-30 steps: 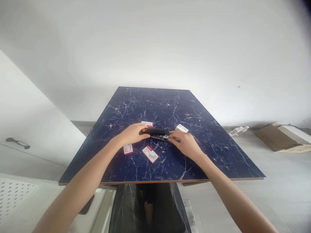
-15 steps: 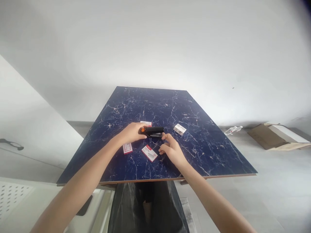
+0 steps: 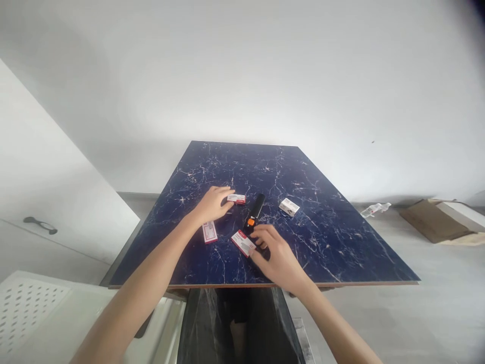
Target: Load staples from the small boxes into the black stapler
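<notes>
A black stapler [image 3: 254,213] with an orange end lies on the dark blue marbled table [image 3: 322,237], pointing away from me. My right hand [image 3: 273,252] rests just below its orange end, fingers curled over the edge of a red and white staple box [image 3: 243,242]. My left hand [image 3: 213,202] reaches to the left of the stapler, its fingertips touching another small staple box [image 3: 237,198]. A third box [image 3: 209,232] lies beside my left wrist. A white box [image 3: 289,206] sits to the right of the stapler.
White wall behind the table. A cardboard box [image 3: 435,220] and a plastic bottle [image 3: 373,209] lie on the floor at right. A white cabinet with a dark handle [image 3: 40,224] stands at left, and a perforated white surface [image 3: 26,316] at the lower left.
The stapler left my left hand and now lies turned lengthwise with the orange end toward me. My right hand pulled back to the near box; my left moved onto the far box.
</notes>
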The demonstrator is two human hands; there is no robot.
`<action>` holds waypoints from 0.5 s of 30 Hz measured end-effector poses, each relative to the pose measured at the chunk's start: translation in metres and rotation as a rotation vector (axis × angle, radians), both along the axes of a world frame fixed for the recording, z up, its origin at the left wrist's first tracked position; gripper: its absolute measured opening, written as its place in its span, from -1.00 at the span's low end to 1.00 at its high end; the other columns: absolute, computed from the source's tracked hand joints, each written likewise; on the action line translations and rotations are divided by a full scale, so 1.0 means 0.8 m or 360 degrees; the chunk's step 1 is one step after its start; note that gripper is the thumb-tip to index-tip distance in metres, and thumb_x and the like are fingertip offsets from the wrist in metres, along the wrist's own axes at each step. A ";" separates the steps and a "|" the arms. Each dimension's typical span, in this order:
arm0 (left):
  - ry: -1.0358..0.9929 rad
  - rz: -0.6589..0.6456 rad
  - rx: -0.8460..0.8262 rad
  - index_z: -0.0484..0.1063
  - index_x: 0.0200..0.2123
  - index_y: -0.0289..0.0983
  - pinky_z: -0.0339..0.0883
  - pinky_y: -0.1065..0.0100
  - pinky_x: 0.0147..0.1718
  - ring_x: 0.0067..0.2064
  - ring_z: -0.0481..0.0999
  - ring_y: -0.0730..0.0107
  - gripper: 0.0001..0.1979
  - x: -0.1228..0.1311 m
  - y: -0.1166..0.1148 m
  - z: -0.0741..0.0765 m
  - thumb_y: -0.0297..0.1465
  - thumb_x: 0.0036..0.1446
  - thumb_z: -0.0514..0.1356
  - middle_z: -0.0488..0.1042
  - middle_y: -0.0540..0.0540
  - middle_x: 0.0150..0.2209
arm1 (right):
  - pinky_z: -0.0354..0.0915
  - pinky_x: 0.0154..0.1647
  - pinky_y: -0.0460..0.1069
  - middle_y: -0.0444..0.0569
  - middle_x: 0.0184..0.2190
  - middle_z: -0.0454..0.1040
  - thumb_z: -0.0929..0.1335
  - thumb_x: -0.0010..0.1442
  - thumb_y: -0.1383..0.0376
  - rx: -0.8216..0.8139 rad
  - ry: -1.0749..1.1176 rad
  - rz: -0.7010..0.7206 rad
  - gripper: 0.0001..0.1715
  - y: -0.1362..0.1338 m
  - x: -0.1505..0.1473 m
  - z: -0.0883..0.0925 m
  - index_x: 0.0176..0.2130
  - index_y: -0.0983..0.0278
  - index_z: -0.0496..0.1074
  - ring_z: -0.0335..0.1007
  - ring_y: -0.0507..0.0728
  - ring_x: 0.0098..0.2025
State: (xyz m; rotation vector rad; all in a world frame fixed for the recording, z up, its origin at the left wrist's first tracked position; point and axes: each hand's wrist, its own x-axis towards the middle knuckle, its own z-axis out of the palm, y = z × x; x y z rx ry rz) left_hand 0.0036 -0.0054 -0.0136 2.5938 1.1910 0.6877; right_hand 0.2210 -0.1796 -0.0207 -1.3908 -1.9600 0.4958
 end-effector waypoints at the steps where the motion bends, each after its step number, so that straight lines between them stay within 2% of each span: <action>1: 0.0063 -0.0051 -0.0006 0.45 0.18 -0.18 0.18 -0.04 0.21 0.22 0.31 -0.02 -0.57 -0.001 0.002 -0.005 -0.21 0.30 0.15 0.41 -0.19 0.21 | 0.46 0.04 0.14 0.08 0.18 0.37 0.34 0.26 0.32 0.0015 -0.0076 0.0073 -0.67 -0.007 -0.003 0.001 0.04 0.18 0.41 0.46 0.24 0.06; 4: 0.0142 -0.0143 -0.0009 0.51 0.10 -0.15 0.25 -0.02 0.14 0.11 0.36 0.01 -0.63 0.005 -0.002 -0.014 -0.20 0.30 0.15 0.45 -0.19 0.09 | 0.36 0.20 0.20 0.06 0.23 0.35 0.33 0.27 0.37 0.0043 -0.0212 0.0165 -0.63 -0.017 -0.011 -0.002 0.06 0.17 0.44 0.37 0.28 0.20; 6: 0.0114 -0.0140 0.0042 0.49 0.11 -0.14 0.25 -0.02 0.14 0.13 0.33 0.00 -0.63 0.011 -0.007 -0.016 -0.20 0.31 0.14 0.43 -0.19 0.10 | 0.35 0.23 0.20 0.05 0.23 0.36 0.32 0.28 0.37 0.0030 -0.0223 0.0181 -0.64 -0.016 -0.013 -0.004 0.06 0.16 0.46 0.36 0.27 0.23; 10: 0.0121 -0.0102 0.0039 0.44 0.17 -0.12 0.20 -0.09 0.19 0.21 0.25 -0.07 -0.59 0.016 -0.009 -0.020 -0.27 0.27 0.17 0.31 -0.19 0.22 | 0.34 0.24 0.21 0.07 0.30 0.29 0.35 0.25 0.37 0.0052 -0.0238 0.0163 -0.65 -0.010 -0.015 -0.011 0.03 0.18 0.47 0.31 0.29 0.28; 15: 0.0022 -0.0151 -0.0127 0.49 0.10 -0.18 0.33 0.05 0.11 0.13 0.37 0.03 -0.64 0.014 -0.007 -0.018 -0.33 0.26 0.15 0.39 -0.19 0.09 | 0.40 0.14 0.17 0.10 0.31 0.28 0.29 0.27 0.40 0.0187 -0.0377 0.0211 -0.60 0.000 -0.030 -0.010 0.08 0.20 0.43 0.37 0.28 0.23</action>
